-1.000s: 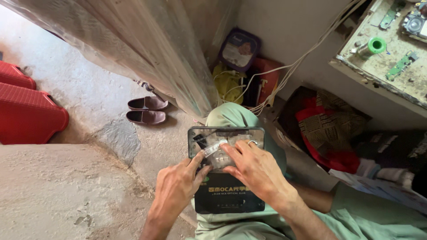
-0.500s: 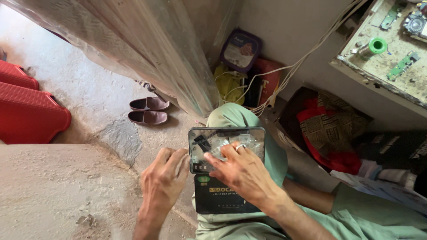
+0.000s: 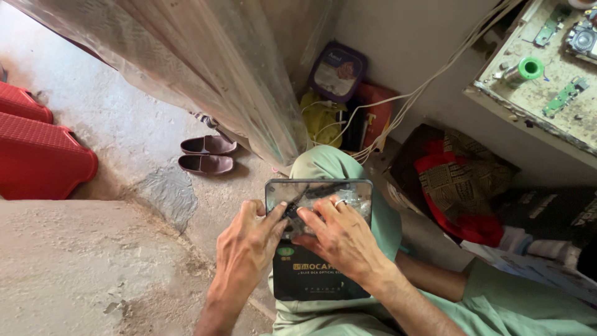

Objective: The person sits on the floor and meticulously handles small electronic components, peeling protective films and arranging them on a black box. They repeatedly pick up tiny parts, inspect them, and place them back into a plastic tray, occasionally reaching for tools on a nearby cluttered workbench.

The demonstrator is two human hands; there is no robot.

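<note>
Head view, looking down at the lap. A dark tablet (image 3: 318, 239) with its back opened lies on the person's knee, on pale green trousers (image 3: 329, 168); the top half shows exposed shiny insides, the lower half a black panel with a small green sticker.

Left hand (image 3: 249, 246): at the tablet's left edge, thumb and forefinger pinched on a thin dark tool (image 3: 292, 206) that angles up-right across the open area. Can't tell if the tool is tweezers or a pick.

Right hand (image 3: 339, 233): palm down over the middle of the tablet, fingers spread flat and pressing on the exposed part, not grasping anything. Ring on one finger. The fingertips sit just beside the tool tip.

Surroundings:
- Pair of brown shoes (image 3: 208, 154) on the concrete floor (image 3: 81, 267), well above-left of the tablet.
- Red plastic stools (image 3: 40, 149) at the left edge of the floor.
- Translucent plastic curtain (image 3: 205, 68) hanging diagonally from top left, its end near the knee.
- Counter (image 3: 541, 99) in the top right corner, dirty surface, with a green spool (image 3: 530, 67) and small circuit boards (image 3: 563, 96) on it.
- White cables (image 3: 423, 81) running from the counter edge down the wall to a pile by a yellow bag (image 3: 320, 118) and a purple box (image 3: 339, 71).
- Red and patterned cloth (image 3: 460, 180) under the counter, right of the knee.
</note>
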